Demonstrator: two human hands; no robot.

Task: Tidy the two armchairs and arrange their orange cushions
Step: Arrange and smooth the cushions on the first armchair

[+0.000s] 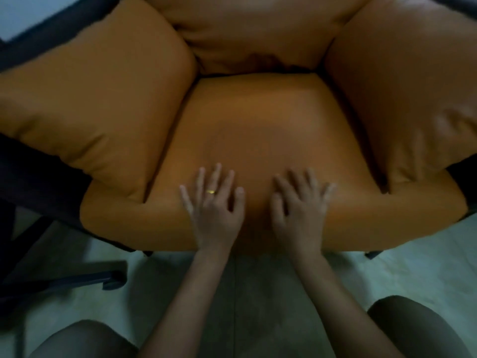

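Note:
An armchair fills the view, seen from above. Its orange seat cushion (268, 130) lies flat in the middle. Both hands lie side by side on the cushion's front edge, palms down, fingers spread and straight. My left hand (214, 205) wears a gold ring. My right hand (299, 205) is just to its right, a small gap between them. An orange side cushion (98, 99) leans at the left, another orange side cushion (402, 94) at the right, and an orange back cushion (255, 32) stands behind the seat.
The chair's dark frame (38, 182) shows at the left with a dark leg (108, 279) on the pale floor (413, 267). My knees are at the bottom corners, close to the chair's front.

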